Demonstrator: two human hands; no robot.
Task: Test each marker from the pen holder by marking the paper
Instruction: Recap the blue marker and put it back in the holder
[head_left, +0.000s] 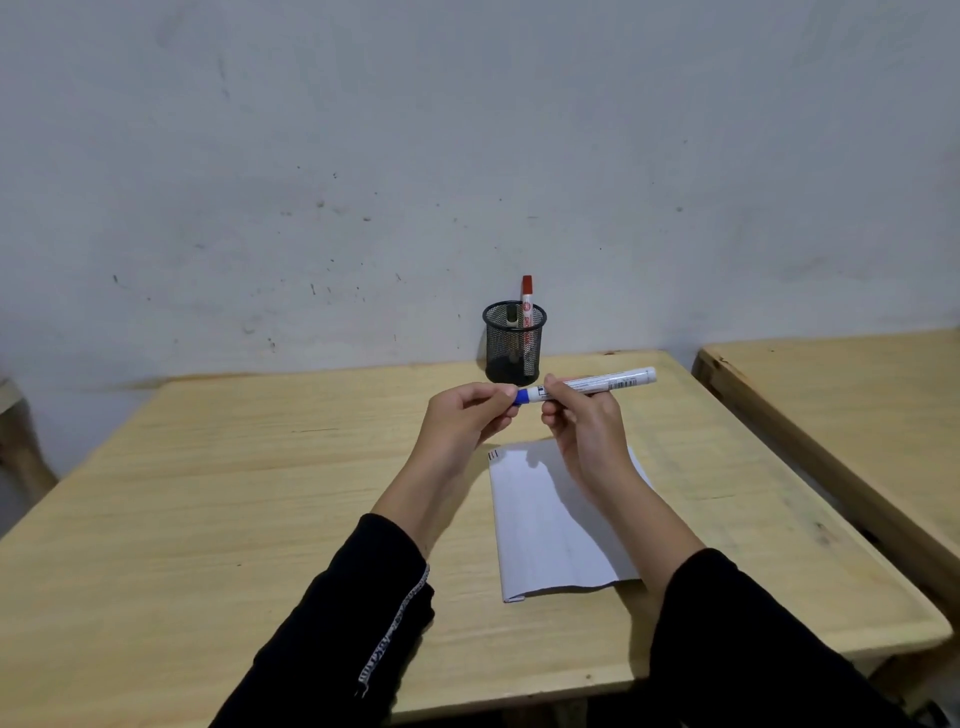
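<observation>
Toward the near right of the desk (208, 493) lies the paper (545, 530), a few short dark strokes at its far left corner, well clear of both edges. Above its far edge the right hand (582, 415) wraps the blue marker (597, 383) around its white barrel, fingers curled tight, while the left hand (467, 415) pinches the blue cap end between thumb and fingertips. Pulled crooked or too hard, the cap could fly off the desk, or the tip could streak a finger. Beyond, near the far edge, the mesh pen holder (514, 345) stands upright with a red marker (527, 306) and a shorter dark-capped one (512, 316) inside.
</observation>
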